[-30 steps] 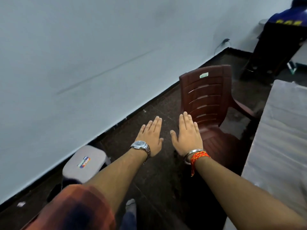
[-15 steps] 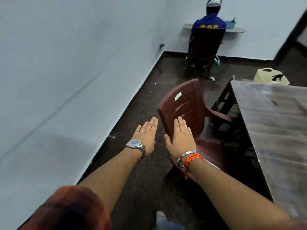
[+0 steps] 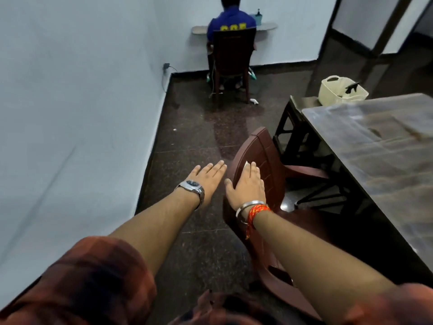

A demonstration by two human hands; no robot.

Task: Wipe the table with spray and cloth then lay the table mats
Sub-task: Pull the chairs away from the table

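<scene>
At your 2 o'clock the table (image 3: 386,172) shows no mats. Your left hand (image 3: 207,178) and right hand (image 3: 247,187) are flat and empty; nothing looks started.

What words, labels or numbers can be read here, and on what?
Yellow letters on the seated person's blue shirt: lower half hidden, unreadable.
White sticker on the brown chair: blurred, partly hidden by the right hand, unreadable.
Watch dial: too small.
No legible text elsewhere.
</scene>
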